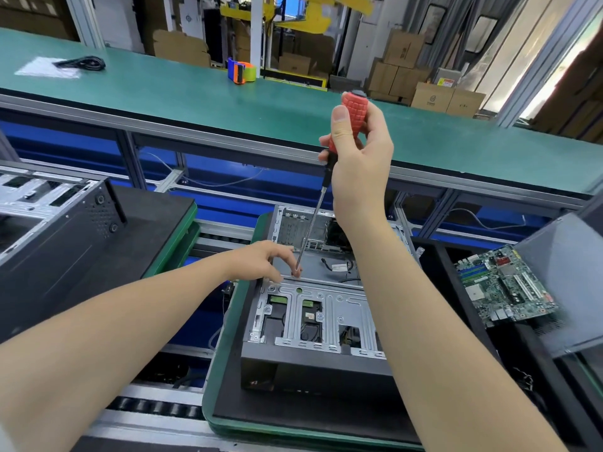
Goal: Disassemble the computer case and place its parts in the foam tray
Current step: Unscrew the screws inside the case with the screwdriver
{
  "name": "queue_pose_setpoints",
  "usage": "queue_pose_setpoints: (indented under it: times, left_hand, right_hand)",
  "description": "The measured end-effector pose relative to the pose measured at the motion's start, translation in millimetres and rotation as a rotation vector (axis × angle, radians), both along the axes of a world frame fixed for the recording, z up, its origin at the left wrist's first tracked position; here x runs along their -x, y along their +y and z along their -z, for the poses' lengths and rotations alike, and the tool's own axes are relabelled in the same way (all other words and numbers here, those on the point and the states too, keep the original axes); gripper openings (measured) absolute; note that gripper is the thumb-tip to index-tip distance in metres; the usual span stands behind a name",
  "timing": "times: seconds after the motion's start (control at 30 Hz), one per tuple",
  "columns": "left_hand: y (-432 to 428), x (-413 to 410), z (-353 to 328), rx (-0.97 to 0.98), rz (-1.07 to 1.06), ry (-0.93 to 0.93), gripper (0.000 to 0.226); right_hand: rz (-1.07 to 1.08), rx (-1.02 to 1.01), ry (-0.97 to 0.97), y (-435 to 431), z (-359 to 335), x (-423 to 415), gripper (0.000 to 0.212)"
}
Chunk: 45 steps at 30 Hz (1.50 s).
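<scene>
Head view: right hand (359, 164) grips the red screwdriver (354, 109), its tip down at the left hand (257, 261), whose grasp I cannot tell; computer case (313, 308) lies beneath both hands.

Green-topped bench (182, 89) spans the room; cardboard boxes (404, 48) stacked behind; bright windows (535, 76) right.

Both bare forearms reach forward from the lower edge of the view. The right hand (355, 164) is raised high, its fingers wrapped round the red handle of a screwdriver (354, 109) and the thumb lying up along it. The left hand (261, 259) sits lower, palm down, with its fingers (287, 256) loosely bent and their tips at the tool's lower end. Whether they pinch anything cannot be told.
</scene>
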State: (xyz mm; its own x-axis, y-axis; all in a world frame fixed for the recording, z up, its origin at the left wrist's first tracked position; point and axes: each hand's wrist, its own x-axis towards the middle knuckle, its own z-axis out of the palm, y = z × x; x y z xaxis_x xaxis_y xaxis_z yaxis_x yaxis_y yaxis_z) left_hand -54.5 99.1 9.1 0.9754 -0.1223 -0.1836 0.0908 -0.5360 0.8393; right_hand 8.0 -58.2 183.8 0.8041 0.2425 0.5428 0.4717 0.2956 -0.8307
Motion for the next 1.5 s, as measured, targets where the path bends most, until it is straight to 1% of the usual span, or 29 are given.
queue_pose_setpoints:
  times: [0.1,0.2,0.33,0.5,0.6,0.8,0.9,1.03,1.1,1.2,1.33,1.43,1.5]
  left_hand:
    - [-5,1,1,-0.005,-0.035,-0.06,0.02]
    - [-13,1,3,-0.091,-0.102,-0.09,0.017]
    - [-23,1,10,-0.085,-0.153,-0.235,0.007]
    - [-43,-5,10,-0.229,-0.179,-0.206,0.01]
    - [-62,-9,9,-0.195,-0.199,-0.221,0.015]
    - [-126,-32,-7,-0.136,-0.208,-0.298,0.009]
    - [-168,-49,-16,-0.112,-0.174,-0.36,0.007]
    - [-231,-74,-25,-0.089,-0.109,-0.35,0.004]
    - [-263,-87,-25,-0.089,-0.075,-0.348,0.003]
    - [-312,-107,-19,-0.193,-0.015,-0.319,0.007]
    - [-375,-132,6,-0.468,0.153,-0.206,0.017]
    - [-410,-145,27,-0.719,0.289,-0.114,0.014]
    - [-430,-153,39,-0.79,0.33,-0.071,0.014]
  right_hand:
    - [0.021,-0.017,-0.002,-7,-3,-4,0.026]
    - [0.036,-0.025,0.005,-13,-3,-6,0.026]
    - [0.053,-0.026,0.017,-23,0,-6,0.03]
    - [0.079,-0.015,0.012,-44,3,-7,0.03]
    - [0.105,0.016,-0.015,-64,3,-9,0.026]
    - [0.124,0.107,-0.118,-119,5,-22,0.023]
    - [0.152,0.162,-0.162,-151,7,-34,0.024]
    - [0.178,0.225,-0.212,-200,8,-55,0.024]
    - [0.174,0.251,-0.199,-226,13,-67,0.025]
    - [0.167,0.282,-0.135,-266,27,-90,0.027]
    - [0.136,0.315,-0.037,-312,60,-118,0.027]
    - [0.11,0.344,0.034,-338,86,-132,0.027]
    - [0.089,0.353,0.071,-352,101,-139,0.027]
